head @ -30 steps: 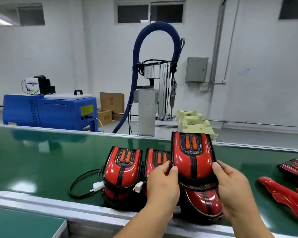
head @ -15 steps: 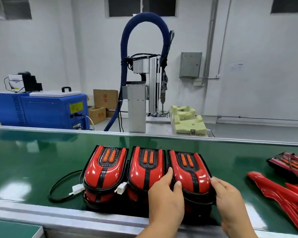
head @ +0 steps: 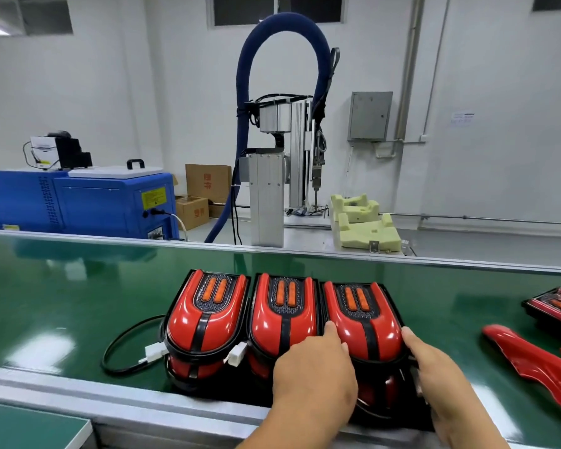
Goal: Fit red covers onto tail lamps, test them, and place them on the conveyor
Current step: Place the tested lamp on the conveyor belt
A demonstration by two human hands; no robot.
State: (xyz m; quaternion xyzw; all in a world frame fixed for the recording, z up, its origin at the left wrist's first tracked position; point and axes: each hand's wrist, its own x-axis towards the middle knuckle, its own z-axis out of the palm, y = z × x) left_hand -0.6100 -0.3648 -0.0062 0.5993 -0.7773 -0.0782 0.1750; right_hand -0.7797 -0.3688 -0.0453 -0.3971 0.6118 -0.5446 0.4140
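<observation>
Right tail lamp (head: 363, 319) lies on the green conveyor belt (head: 62, 303), last in a row of three. It touches the middle tail lamp (head: 282, 312), with the left tail lamp (head: 208, 312) beyond. All three sit on a lower layer of lamps (head: 185, 367). Left hand (head: 314, 377) grasps the lamp's near-left flank, fingers curled over the red cover. Right hand (head: 447, 384) grasps the near-right edge, fingers curled round the black rim. Judged step: settling this lamp onto the stack, so placement is nearly done. To do it well, keep both grips even so the lamp comes down level and squarely over the one beneath. Nudge it flush to its neighbour without shoving the row. Let go only once it does not rock. Keep the white connector (head: 237, 354) from being pinched between lamps. Loose red covers (head: 538, 364) lie near the right hand, so mind the sweep of that wrist.
</observation>
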